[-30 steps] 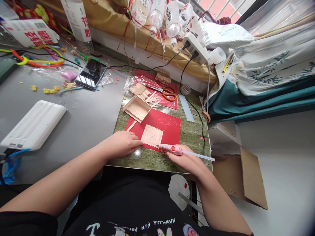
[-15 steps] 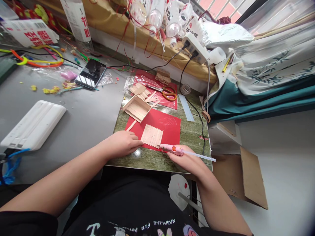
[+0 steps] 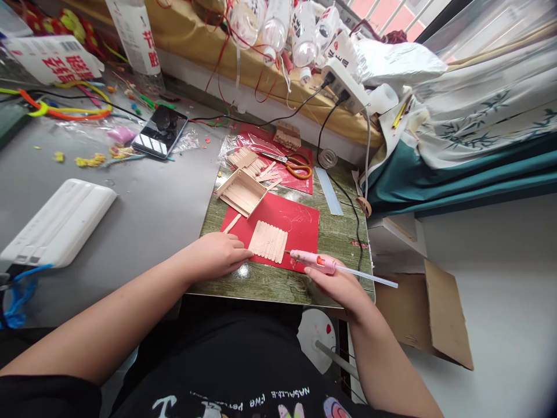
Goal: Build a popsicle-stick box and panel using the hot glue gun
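Gripping a pink glue gun (image 3: pixel 311 259), the right hand (image 3: pixel 338 283) is just right of the stick panel (image 3: pixel 268 241). At the panel's near-left corner rests the left hand (image 3: pixel 220 255), its grip impossible to tell.

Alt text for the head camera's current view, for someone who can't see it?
Right hand holding a pink glue gun beside a craft-stick panel on red paper, left hand near the panel's opposite edge. Beyond lie a wooden box and scissors.

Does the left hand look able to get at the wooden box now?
Probably yes: between the left hand and the wooden box, I see only a flat stick and red paper, nothing tall.
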A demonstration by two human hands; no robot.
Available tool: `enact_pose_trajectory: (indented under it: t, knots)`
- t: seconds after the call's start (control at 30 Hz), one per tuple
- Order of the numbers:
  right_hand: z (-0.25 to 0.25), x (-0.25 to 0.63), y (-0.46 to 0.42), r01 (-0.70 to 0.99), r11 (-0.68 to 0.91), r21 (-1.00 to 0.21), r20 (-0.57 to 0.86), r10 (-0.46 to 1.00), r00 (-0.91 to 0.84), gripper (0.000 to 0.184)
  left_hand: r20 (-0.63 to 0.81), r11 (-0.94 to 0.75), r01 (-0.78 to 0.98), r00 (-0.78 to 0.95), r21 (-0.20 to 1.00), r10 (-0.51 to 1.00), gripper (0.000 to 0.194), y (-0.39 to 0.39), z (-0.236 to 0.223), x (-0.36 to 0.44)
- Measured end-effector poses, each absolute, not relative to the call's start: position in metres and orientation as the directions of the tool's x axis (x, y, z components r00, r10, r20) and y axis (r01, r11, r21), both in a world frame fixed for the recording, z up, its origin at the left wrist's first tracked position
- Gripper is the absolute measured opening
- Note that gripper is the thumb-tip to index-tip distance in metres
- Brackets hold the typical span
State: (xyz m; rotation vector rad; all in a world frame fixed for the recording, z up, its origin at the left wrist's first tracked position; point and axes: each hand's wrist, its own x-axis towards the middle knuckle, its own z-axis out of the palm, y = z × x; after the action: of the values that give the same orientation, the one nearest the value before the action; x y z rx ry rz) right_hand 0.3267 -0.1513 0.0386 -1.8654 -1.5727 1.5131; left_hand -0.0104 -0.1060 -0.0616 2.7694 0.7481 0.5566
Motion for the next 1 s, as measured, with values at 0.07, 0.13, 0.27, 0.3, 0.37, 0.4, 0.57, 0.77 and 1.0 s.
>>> enact_pose_trajectory:
  t: [0.07, 0.13, 0.27, 0.3, 0.37, 0.4, 0.57, 0.77, 1.0]
  knots:
    - [0.018, 0.327, -0.156, 0.409, -0.529, -0.744, -0.571, 0.82, 0.021, 0.049, 0.298, -0.854, 0.433, 0.807, 0.289, 0.509, 0.026, -0.107, -0.06, -0.01]
    - [-0.004, 0.323, -0.161, 0.249, -0.562, -0.789, -0.561, 0.824, 0.081, 0.047, 0.3, -0.865, 0.418, 0.817, 0.278, 0.491, 0.025, -0.108, -0.058, -0.01]
    - [-0.031, 0.309, -0.159, 0.003, -0.387, -0.922, -0.384, 0.917, 0.109, 0.032, 0.334, -0.862, 0.426, 0.799, 0.275, 0.501, 0.017, -0.108, -0.052, -0.009]
    - [-0.034, 0.306, -0.158, -0.046, -0.354, -0.934, -0.357, 0.926, 0.121, 0.03, 0.344, -0.848, 0.45, 0.778, 0.28, 0.526, 0.016, -0.108, -0.051, -0.008]
    - [-0.036, 0.302, -0.153, -0.122, -0.322, -0.939, -0.337, 0.932, 0.134, 0.029, 0.363, -0.803, 0.516, 0.716, 0.299, 0.596, 0.012, -0.106, -0.047, -0.007]
    - [-0.036, 0.301, -0.151, -0.151, -0.317, -0.936, -0.337, 0.932, 0.13, 0.03, 0.363, -0.775, 0.548, 0.685, 0.315, 0.632, 0.011, -0.105, -0.046, -0.006]
    - [-0.04, 0.299, -0.148, -0.233, -0.299, -0.926, -0.324, 0.943, 0.078, 0.032, 0.308, -0.693, 0.607, 0.623, 0.39, 0.719, 0.024, -0.102, -0.041, -0.001]
    - [-0.042, 0.295, -0.147, -0.287, -0.301, -0.909, -0.336, 0.939, 0.079, 0.035, 0.259, -0.707, 0.573, 0.671, 0.414, 0.695, 0.018, -0.102, -0.039, 0.002]
    - [-0.039, 0.293, -0.147, -0.295, -0.308, -0.904, -0.355, 0.927, 0.12, 0.036, 0.249, -0.709, 0.58, 0.676, 0.401, 0.693, 0.016, -0.102, -0.04, 0.001]
